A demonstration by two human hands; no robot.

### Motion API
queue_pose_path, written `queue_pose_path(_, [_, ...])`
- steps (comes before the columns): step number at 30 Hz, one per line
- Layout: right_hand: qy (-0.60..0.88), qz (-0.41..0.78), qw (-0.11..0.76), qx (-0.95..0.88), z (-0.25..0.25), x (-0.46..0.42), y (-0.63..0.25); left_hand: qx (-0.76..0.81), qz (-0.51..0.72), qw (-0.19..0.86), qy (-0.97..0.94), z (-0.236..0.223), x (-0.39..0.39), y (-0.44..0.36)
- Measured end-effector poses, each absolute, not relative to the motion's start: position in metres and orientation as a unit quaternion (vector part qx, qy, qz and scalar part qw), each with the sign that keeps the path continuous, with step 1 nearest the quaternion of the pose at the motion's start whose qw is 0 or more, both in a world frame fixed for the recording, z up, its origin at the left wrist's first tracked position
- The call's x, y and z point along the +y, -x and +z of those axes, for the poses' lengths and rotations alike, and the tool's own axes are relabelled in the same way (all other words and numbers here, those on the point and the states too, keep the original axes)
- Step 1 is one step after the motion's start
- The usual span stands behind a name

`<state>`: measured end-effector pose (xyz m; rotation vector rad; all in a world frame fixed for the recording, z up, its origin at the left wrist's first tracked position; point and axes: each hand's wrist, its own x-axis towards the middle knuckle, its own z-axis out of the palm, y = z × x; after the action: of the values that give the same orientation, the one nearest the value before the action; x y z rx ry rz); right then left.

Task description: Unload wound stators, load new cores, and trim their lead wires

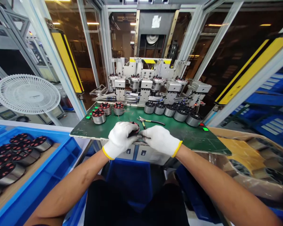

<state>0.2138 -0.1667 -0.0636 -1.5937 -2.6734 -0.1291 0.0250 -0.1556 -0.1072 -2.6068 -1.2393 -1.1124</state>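
Note:
Both my hands wear white gloves with yellow cuffs and meet at the front edge of the green work mat (184,135). My left hand (119,138) is closed around a round wound stator (135,126) with copper coils, mostly hidden by the glove. My right hand (160,139) is pinched at the stator's right side, fingers pressed together on a thin wire or tool I cannot make out. Just behind my hands lies a pair of pliers (149,121) on the mat.
Three wound stators (99,115) stand at the mat's left, several dark ones (180,115) at the right, before the machine fixtures (146,84). A blue tray (35,175) of stators sits at my left, a white fan (27,94) behind it, a lined box (257,163) at right.

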Motion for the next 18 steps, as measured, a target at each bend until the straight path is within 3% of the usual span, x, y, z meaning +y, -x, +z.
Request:
queue_pose_path(2, [0.514,0.027,0.052,-0.856,-0.07,-0.167,-0.222,-0.409,-0.337,0.029,0.847,-0.095,-0.156,-0.02])
queue_pose_path(4, [0.549,0.034,0.148,-0.822,-0.073,-0.179,-0.23,-0.404,-0.335,0.023,0.851,-0.084,-0.152,-0.013])
queue_pose_path(6, [0.587,-0.041,0.275,-0.76,-0.077,-0.203,-0.231,-0.403,-0.33,-0.034,0.853,-0.078,-0.142,-0.006])
queue_pose_path(8, [0.555,-0.126,0.339,-0.749,-0.086,-0.234,-0.222,-0.392,-0.295,-0.152,0.858,-0.078,-0.131,-0.003])
queue_pose_path(10, [0.448,-0.144,0.298,-0.83,-0.102,-0.258,-0.203,-0.37,-0.265,-0.255,0.853,-0.083,-0.122,-0.005])
queue_pose_path(13, [0.377,-0.144,0.231,-0.885,-0.125,-0.258,-0.172,-0.38,-0.29,-0.279,0.833,-0.096,-0.119,-0.015])
queue_pose_path(18, [0.593,-0.172,0.181,-0.766,-0.133,-0.201,-0.161,-0.448,-0.316,-0.214,0.808,-0.112,-0.125,-0.023])
